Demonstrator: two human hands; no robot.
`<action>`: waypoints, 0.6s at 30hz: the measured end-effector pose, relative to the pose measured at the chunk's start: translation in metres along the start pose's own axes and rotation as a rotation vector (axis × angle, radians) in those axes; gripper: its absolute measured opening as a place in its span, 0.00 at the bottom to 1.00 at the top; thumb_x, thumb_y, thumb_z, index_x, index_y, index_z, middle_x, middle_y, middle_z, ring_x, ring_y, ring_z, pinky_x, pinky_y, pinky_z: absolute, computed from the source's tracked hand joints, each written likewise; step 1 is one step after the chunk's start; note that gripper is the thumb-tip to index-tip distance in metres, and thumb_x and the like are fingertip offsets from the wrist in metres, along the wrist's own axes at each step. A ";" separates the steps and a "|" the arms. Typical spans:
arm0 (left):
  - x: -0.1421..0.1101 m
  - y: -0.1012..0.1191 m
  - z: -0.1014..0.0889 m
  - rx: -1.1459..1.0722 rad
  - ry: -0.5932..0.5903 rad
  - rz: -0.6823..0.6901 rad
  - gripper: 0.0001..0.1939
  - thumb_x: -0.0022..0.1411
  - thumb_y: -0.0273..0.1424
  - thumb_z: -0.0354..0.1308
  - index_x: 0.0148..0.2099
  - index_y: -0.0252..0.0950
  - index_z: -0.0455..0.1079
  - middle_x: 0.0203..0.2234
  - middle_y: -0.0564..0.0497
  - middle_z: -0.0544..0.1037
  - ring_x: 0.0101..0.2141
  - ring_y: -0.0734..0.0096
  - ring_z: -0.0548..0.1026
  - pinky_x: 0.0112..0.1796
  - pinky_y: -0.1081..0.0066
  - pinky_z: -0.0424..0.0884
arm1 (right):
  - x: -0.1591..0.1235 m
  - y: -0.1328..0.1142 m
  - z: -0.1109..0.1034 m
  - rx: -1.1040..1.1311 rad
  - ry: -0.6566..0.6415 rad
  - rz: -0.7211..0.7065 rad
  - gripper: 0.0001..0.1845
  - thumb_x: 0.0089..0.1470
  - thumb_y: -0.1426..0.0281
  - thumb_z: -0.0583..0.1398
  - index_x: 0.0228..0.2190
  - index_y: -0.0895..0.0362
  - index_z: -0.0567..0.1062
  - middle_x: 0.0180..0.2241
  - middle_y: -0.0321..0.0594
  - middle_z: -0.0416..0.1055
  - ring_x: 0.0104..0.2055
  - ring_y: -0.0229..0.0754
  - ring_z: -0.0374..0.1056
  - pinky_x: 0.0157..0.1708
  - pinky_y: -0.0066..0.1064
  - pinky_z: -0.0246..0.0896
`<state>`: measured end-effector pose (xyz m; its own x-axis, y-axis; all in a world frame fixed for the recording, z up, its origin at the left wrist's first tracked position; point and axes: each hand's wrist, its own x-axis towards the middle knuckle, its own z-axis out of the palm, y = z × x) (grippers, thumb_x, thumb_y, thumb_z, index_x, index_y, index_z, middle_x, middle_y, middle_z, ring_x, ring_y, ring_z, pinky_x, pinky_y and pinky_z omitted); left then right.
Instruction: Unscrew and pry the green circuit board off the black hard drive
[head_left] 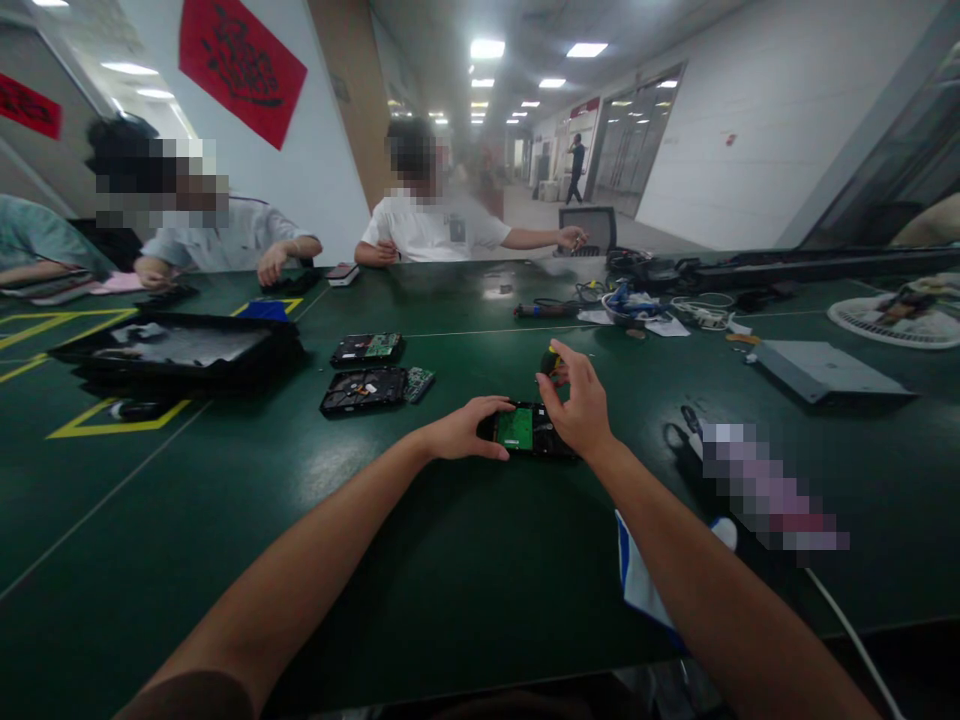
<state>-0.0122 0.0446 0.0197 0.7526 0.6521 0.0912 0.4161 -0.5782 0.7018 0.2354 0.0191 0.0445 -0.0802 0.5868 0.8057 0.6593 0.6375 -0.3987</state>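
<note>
A black hard drive with a green circuit board lies on the dark green table in front of me. My left hand grips its left end, fingers curled over the edge. My right hand is closed around a screwdriver with a black and yellow handle, held upright over the drive's right side. Two more opened hard drives lie further to the left.
A black tray sits at the left. Cables and small tools lie at the back right, a grey box and a white fan at the right. Two people sit across the table; a blurred object lies near my right arm.
</note>
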 end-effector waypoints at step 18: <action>0.000 0.001 -0.001 0.004 -0.002 -0.009 0.47 0.52 0.48 0.71 0.70 0.46 0.58 0.70 0.44 0.58 0.69 0.48 0.55 0.66 0.48 0.53 | 0.001 -0.001 -0.001 0.005 0.019 0.027 0.29 0.63 0.65 0.59 0.63 0.48 0.61 0.51 0.47 0.68 0.41 0.47 0.71 0.43 0.48 0.76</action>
<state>-0.0120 0.0441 0.0210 0.7498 0.6564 0.0832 0.4251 -0.5743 0.6996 0.2352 0.0184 0.0457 -0.0481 0.5939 0.8031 0.6574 0.6241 -0.4223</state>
